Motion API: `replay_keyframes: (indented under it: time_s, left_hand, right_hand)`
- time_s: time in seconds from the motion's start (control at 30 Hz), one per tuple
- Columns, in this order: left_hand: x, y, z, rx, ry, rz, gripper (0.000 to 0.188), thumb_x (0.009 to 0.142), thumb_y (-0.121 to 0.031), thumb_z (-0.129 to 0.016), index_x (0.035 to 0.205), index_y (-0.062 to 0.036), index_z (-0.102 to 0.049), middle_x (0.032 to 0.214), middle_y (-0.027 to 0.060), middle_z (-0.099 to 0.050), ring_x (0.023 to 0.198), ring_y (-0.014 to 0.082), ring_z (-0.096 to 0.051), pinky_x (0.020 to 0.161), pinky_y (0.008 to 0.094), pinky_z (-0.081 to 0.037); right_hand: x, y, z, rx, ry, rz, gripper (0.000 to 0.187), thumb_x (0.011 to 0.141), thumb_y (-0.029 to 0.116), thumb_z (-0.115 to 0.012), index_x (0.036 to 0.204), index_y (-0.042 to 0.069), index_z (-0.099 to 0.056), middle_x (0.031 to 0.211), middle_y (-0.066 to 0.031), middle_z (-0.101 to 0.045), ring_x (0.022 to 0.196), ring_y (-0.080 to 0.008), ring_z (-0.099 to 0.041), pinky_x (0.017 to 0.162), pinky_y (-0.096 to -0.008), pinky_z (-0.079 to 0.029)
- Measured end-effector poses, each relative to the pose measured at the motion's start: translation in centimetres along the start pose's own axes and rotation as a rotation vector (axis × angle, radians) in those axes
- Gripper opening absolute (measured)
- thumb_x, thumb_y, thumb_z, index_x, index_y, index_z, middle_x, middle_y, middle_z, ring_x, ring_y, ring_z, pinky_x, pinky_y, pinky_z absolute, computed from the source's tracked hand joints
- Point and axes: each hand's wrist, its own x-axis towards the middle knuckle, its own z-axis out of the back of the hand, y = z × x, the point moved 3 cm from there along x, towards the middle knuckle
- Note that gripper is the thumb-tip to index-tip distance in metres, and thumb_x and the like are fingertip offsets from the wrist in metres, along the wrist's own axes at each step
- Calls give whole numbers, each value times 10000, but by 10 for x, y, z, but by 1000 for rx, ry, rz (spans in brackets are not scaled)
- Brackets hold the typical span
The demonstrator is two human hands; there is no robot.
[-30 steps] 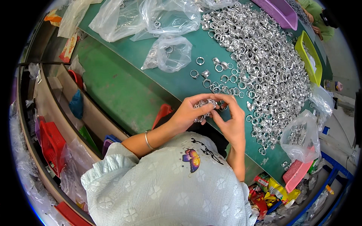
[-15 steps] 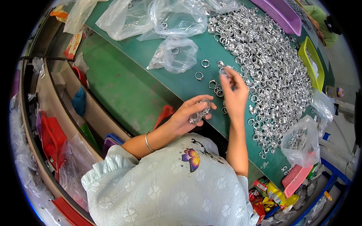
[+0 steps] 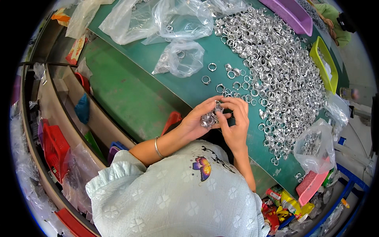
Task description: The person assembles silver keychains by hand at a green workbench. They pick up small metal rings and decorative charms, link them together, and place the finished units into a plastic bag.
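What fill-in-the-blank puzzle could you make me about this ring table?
1. The hand whose arm wears a bracelet holds a bunch of rings; it is the person's ____ hand.
2. The large pile of rings lies on a table coloured ____.
3. The tray nearest the pile's lower end is ____.
4. The insect printed on the shirt is a ____.

Missing words: left; green; pink; butterfly.
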Motion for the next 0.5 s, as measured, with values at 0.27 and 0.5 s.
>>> replay_keyframes:
  time_s: [0.27, 0.5]
  left_hand:
    - [-13, -11, 13, -75, 75, 27, 216, 859, -153, -602, 1062, -96, -554, 990, 88, -578, 813, 212, -614, 530, 254, -537]
    - [-49, -108, -18, 197, -82, -359, 196, 843, -130, -611, 1030, -95, -565, 973, 94, -577, 801, 227, -610, 505, 263, -541]
  right_hand:
    - [-21, -27, 11, 396, -232, -324, 119, 868, 8, -535, 965, -38, -585, 913, -89, -604, 837, -127, -542, 769, -244, -419]
    - [-36, -38, -1, 422, -230, -323, 86, 871, -2, -537, 927, -39, -590, 873, -80, -591, 782, -122, -554, 707, -234, -432]
